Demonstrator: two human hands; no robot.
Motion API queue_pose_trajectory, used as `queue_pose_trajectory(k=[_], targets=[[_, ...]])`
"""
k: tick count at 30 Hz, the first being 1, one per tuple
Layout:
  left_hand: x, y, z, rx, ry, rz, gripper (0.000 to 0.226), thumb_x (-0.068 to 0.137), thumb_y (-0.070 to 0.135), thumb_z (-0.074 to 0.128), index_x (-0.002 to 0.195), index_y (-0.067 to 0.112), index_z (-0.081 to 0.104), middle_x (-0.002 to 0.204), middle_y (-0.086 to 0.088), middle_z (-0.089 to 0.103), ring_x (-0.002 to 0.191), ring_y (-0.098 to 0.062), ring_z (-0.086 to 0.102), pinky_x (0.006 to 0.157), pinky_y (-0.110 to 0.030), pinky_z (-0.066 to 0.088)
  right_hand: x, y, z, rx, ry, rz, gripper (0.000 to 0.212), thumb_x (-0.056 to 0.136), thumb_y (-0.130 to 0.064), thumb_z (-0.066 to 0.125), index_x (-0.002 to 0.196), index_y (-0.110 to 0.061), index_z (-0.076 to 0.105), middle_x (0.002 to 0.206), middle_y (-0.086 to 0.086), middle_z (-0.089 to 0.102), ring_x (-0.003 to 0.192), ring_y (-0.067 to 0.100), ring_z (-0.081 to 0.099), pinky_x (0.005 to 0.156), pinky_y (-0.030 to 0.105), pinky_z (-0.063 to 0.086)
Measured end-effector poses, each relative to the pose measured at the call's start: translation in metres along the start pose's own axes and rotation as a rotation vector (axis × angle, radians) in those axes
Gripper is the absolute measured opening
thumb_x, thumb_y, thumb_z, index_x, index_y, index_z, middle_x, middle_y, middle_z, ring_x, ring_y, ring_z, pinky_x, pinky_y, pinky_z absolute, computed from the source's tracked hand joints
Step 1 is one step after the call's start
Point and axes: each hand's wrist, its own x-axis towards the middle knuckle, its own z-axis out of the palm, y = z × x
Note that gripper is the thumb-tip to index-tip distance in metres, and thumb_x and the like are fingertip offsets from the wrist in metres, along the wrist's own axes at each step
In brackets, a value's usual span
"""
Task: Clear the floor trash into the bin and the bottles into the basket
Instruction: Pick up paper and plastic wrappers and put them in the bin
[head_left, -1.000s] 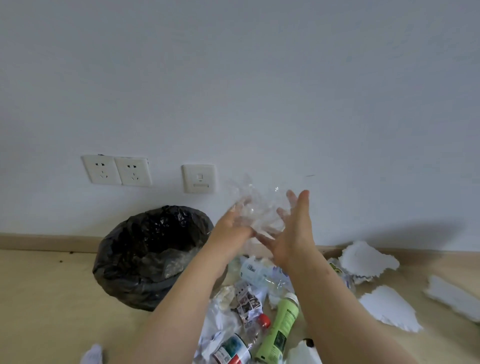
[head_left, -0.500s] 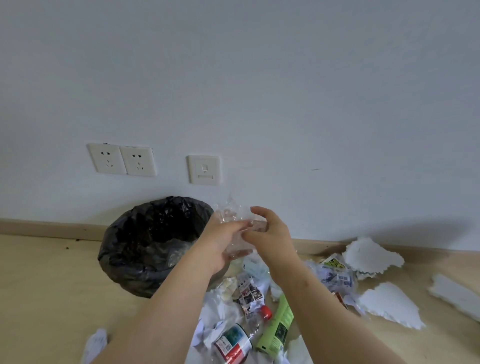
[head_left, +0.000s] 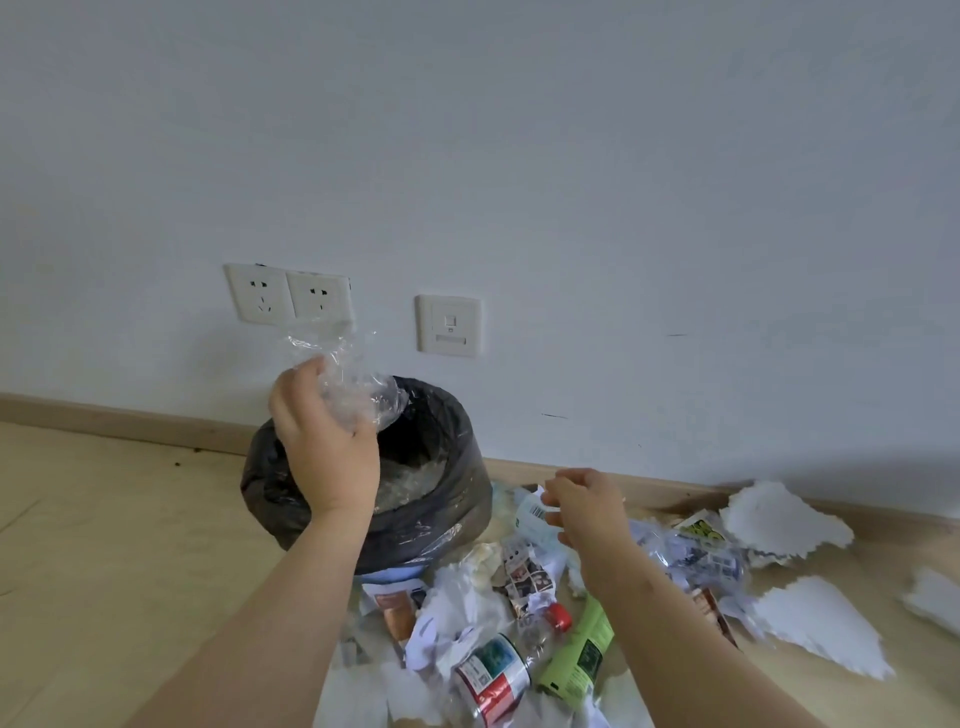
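l hand (head_left: 324, 452) gripping clear plastic (head_left: 363, 397) over bin (head_left: 457, 499), r hand (head_left: 587, 506) loosely curled, empty

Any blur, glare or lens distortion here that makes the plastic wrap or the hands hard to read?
Head view: soft, even light, no harsh glare; the clear plastic in the left hand shows faint highlights, its upper edge smeared against the wall. Head view: the baseboard bows slightly from wide-angle distortion; a dim shadow sits on the wall lower right.
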Motion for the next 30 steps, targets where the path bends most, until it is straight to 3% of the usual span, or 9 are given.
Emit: queue_pose_trajectory(k=[2,4,7,10,15,18,23,25,30], targets=[[-0.002,-0.022,0.003,0.289,-0.230,-0.030,0.068,0.083,0.021,0.067,0.141,0.021,0.032,0.152,-0.012,0.018,0.139,-0.036,0.022,0.103,-0.048,0.037,0.000,0.005,0.002,-0.001,-0.007,0.012,0.022,0.091,-0.011,0.048,0.113,-0.010,0.053,0.096,0.010,0.060,0.079,0.020,0.054,0.064,0.028,0.042],[-0.009,-0.043,0.007,0.654,-0.643,-0.170,0.081,0.086,0.050,0.058,0.148,0.030,0.011,0.158,-0.007,-0.007,0.144,-0.038,-0.004,0.113,-0.055,0.016,0.000,0.009,0.004,-0.024,-0.004,0.016,0.021,0.092,-0.011,0.048,0.113,-0.011,0.051,0.094,0.010,0.061,0.076,0.020,0.054,0.065,0.029,0.044],[-0.015,-0.061,0.016,0.723,-1.013,-0.294,0.076,0.088,0.066,0.036,0.149,0.035,0.004,0.158,-0.003,-0.014,0.144,-0.036,-0.011,0.116,-0.055,0.005,0.001,0.013,0.004,-0.048,-0.031,0.041,0.020,0.093,-0.012,0.048,0.112,-0.011,0.051,0.083,0.005,0.061,0.070,0.017,0.056,0.068,0.029,0.046],[-0.009,-0.063,0.025,0.580,-1.113,-0.303,0.063,0.093,0.060,0.028,0.149,0.033,0.013,0.159,-0.003,0.003,0.145,-0.033,0.004,0.116,-0.054,0.013,0.001,0.014,0.004,-0.058,-0.067,0.058,0.019,0.094,-0.013,0.048,0.113,-0.009,0.051,0.080,0.004,0.061,0.065,0.015,0.055,0.063,0.026,0.045],[-0.015,-0.067,0.030,0.647,-1.266,-0.316,0.060,0.096,0.058,0.019,0.148,0.028,0.023,0.156,-0.003,0.020,0.142,-0.027,0.023,0.115,-0.046,0.020,-0.004,0.015,0.002,-0.096,-0.115,0.059,0.013,0.095,-0.013,0.047,0.107,-0.009,0.052,0.080,0.005,0.060,0.063,0.014,0.053,0.059,0.024,0.043],[-0.020,-0.065,0.041,0.681,-1.338,-0.272,0.052,0.101,0.043,0.018,0.148,0.021,0.027,0.155,-0.008,0.025,0.140,-0.027,0.027,0.115,-0.036,0.021,-0.005,0.022,-0.001,-0.137,-0.134,0.051,0.009,0.095,-0.014,0.047,0.101,-0.011,0.053,0.079,0.005,0.061,0.060,0.014,0.053,0.057,0.023,0.042],[-0.016,-0.069,0.051,0.711,-1.355,-0.351,0.042,0.103,0.022,0.027,0.138,0.007,0.043,0.146,-0.015,0.038,0.130,-0.028,0.041,0.107,-0.031,0.030,0.001,0.045,-0.006,-0.225,-0.161,0.100,0.009,0.095,-0.013,0.047,0.092,-0.013,0.056,0.078,0.005,0.061,0.063,0.015,0.055,0.065,0.028,0.047],[-0.010,-0.072,0.054,0.796,-1.314,-0.285,0.038,0.100,0.015,0.032,0.132,0.008,0.051,0.139,-0.015,0.046,0.122,-0.030,0.048,0.102,-0.033,0.036,0.003,0.051,-0.007,-0.262,-0.176,0.123,0.013,0.095,-0.014,0.047,0.085,-0.014,0.055,0.078,0.006,0.061,0.063,0.016,0.055,0.066,0.030,0.047],[-0.007,-0.056,0.053,0.772,-0.690,0.010,0.031,0.091,0.028,0.050,0.121,0.020,0.050,0.130,-0.015,0.042,0.117,-0.034,0.041,0.095,-0.043,0.039,0.005,0.051,-0.011,-0.274,-0.193,0.153,0.011,0.096,-0.018,0.047,0.094,-0.011,0.056,0.081,0.006,0.062,0.064,0.017,0.056,0.060,0.026,0.047]])
